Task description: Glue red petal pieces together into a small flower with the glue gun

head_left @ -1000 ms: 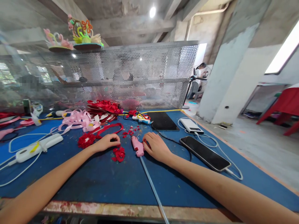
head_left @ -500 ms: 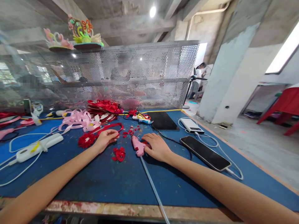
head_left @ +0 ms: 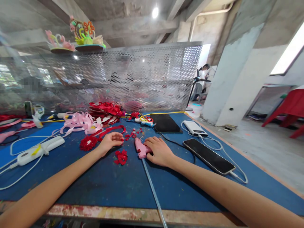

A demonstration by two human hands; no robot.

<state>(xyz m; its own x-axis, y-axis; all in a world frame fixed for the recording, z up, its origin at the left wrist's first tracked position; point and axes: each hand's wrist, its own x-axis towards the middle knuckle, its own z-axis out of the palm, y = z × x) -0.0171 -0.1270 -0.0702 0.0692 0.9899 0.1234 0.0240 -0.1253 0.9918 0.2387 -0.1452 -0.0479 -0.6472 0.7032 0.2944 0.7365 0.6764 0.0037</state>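
I've got the red ribbon flower (head_left: 88, 143) just left of the left hand (head_left: 110, 144): probably soft, crushable, so lift from underneath. That hand is half-curled; can't tell if it pinches anything. Red petal cluster (head_left: 121, 157) lies just beside it on the blue table (head_left: 106, 186): light, floppy, pinch an edge. Pink glue gun (head_left: 140, 148) mid-table, right hand (head_left: 160, 151) gripping its handle: rigid, lightish, tip maybe hot, so hold only there. Protruding glue stick (head_left: 153, 188) looks bendy; don't tug.

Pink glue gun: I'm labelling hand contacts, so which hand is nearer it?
Right. The right hand is on the pink glue gun; the left hand is apart, to its left.
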